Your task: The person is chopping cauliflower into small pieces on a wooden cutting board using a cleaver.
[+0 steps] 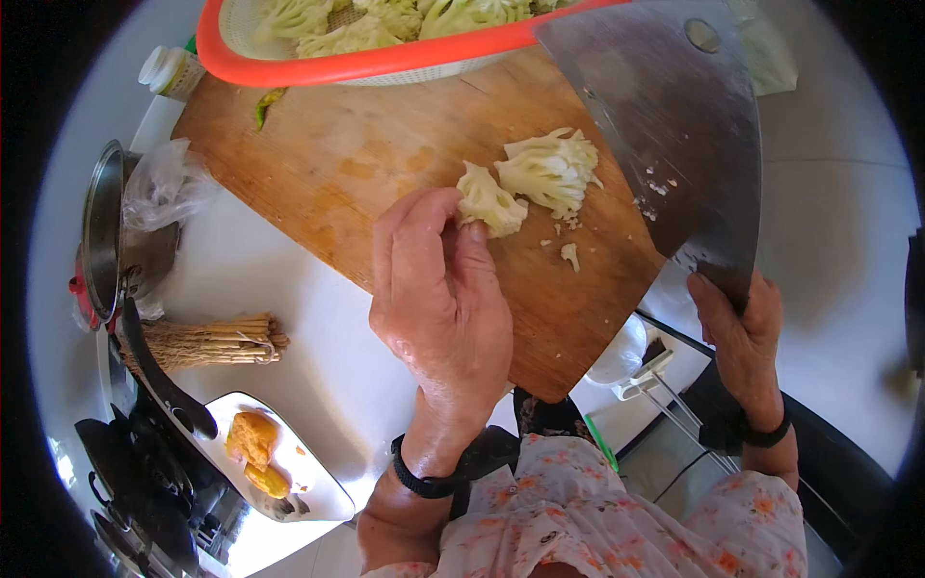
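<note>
My left hand point(448, 289) pinches a small cauliflower floret point(491, 202) between thumb and fingers, over the wooden cutting board point(318, 159). Touching or just beside that floret is a larger cauliflower piece point(553, 170), with crumbs scattered near it. My right hand point(741, 336) grips a wide metal cleaver point(672, 137) at its handle, mostly hidden by the fingers. The blade is raised broad side up at the board's right edge, with white bits stuck to it. A colander with an orange rim point(361, 63) holds cauliflower florets point(390, 22) at the board's far edge.
A small green chili point(266, 108) lies near the board's far left corner. Left of the board are a white-capped bottle point(173, 71), a plastic bag point(166, 188), a pot with a black handle point(162, 383), a bundled straw brush point(217, 341) and a white plate point(318, 480) with orange-yellow food.
</note>
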